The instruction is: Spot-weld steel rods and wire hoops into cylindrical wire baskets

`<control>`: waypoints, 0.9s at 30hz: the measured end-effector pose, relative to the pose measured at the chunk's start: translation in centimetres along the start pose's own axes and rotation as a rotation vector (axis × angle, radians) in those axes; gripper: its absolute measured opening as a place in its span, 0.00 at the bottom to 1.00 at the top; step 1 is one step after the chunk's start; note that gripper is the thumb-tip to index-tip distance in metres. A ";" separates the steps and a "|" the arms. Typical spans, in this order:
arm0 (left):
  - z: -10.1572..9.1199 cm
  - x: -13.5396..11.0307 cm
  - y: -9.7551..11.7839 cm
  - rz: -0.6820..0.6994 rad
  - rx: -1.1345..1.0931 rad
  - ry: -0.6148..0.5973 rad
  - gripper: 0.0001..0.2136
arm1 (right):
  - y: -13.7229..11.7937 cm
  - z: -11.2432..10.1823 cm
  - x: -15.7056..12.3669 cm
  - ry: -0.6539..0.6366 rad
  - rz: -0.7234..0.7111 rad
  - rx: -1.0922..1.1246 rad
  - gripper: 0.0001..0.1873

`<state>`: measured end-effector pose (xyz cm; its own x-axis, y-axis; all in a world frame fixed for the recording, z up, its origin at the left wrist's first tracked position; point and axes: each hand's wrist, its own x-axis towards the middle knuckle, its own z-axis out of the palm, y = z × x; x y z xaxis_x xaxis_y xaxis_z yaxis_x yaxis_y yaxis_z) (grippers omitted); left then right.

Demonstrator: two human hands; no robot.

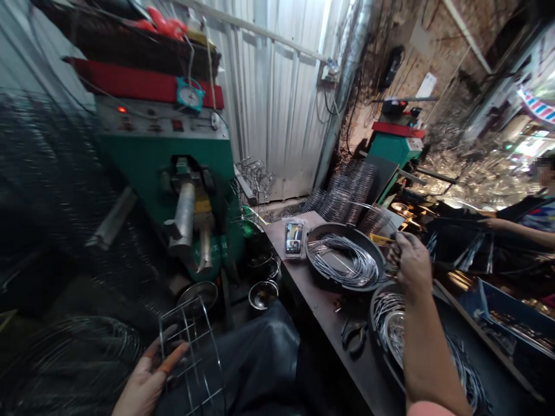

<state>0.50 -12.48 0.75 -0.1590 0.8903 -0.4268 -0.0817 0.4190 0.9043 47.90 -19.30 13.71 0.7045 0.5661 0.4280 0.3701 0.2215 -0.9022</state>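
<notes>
My left hand (158, 370), low on the left, has its fingers wrapped round a frame of welded metal wire (193, 341), held above my leg. On the right, my right hand (410, 260) is raised over the table with its fingers closed. A thin, pale curved wire (373, 207) runs from those fingers to the left. Beneath and beside this hand stand a round black pan (380, 254) with coiled wire pieces (359, 263) and a second pan (373, 323), partly covered by my forearm, with more wire pieces and a small metal bowl.
A phone (294, 238) and pliers (356, 340) lie on the table (310, 294). A green machine (217, 167) with metal electrode arms stands ahead on the left. Stacked wire rings (351, 190) are behind the pans. Another person's arm (515, 228) is at the far right, beside a blue crate (481, 300).
</notes>
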 end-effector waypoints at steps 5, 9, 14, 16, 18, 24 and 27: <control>-0.6 -1.2 0.6 0.023 0.007 -0.083 0.32 | -4.3 3.5 -2.4 -0.380 0.001 -0.220 0.14; -1.6 -1.2 -1.3 0.073 0.008 -0.167 0.27 | -4.0 10.5 -2.0 -0.668 -0.153 -0.430 0.12; -2.2 0.1 -1.5 0.134 -0.083 -0.177 0.19 | -1.3 18.0 -2.9 -0.757 -0.257 -0.585 0.09; -2.4 1.3 -0.2 0.161 -0.147 -0.165 0.17 | -0.1 20.2 -3.8 -0.773 -0.286 -0.548 0.08; -2.6 2.6 1.6 0.205 -0.187 -0.132 0.16 | 1.0 21.9 -5.0 -0.796 -0.297 -0.475 0.08; -2.5 6.5 4.4 0.267 -0.168 -0.067 0.15 | 3.0 25.1 -8.9 -0.912 -0.162 -0.183 0.11; -1.6 7.8 4.1 0.254 -0.168 -0.080 0.15 | 4.1 26.2 -10.0 -0.936 -0.087 -0.113 0.13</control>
<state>-2.63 -4.14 1.11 -0.1179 0.9766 -0.1798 -0.2116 0.1521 0.9654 26.46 -3.24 4.32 -0.0818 0.9691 0.2326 0.4899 0.2424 -0.8374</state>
